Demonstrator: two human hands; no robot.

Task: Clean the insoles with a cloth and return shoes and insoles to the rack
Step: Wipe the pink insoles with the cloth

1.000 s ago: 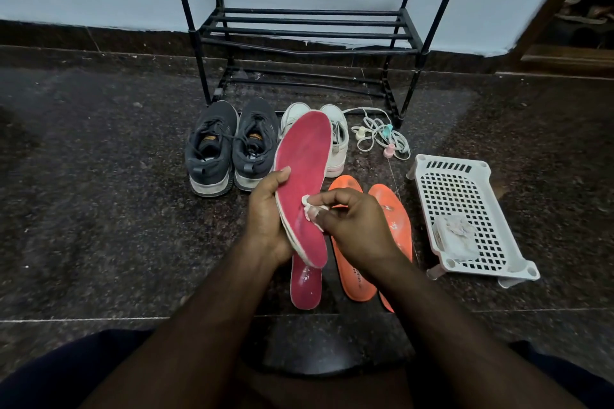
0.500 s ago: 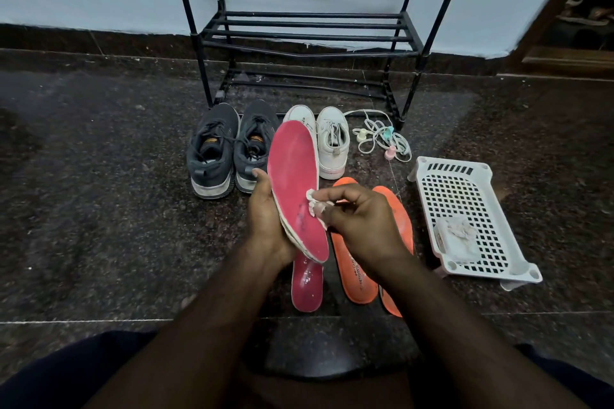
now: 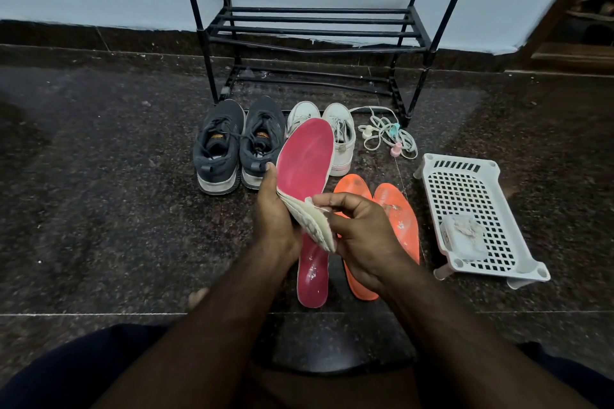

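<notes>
We hold the pink insole (image 3: 307, 156) upright just in front of the black metal shoe rack (image 3: 315, 30), our left hand (image 3: 274, 219) curled round its pale foam edge, our right hand (image 3: 358, 229) pinching a small white cloth (image 3: 314, 206) against its heel end. The thin, flexible foam could fold or slip if we rub too hard. Nearer us than the rack, a second pink insole (image 3: 312, 272) and two smudged orange insoles (image 3: 397, 219) lie flat on speckled granite floor (image 3: 99, 209).
</notes>
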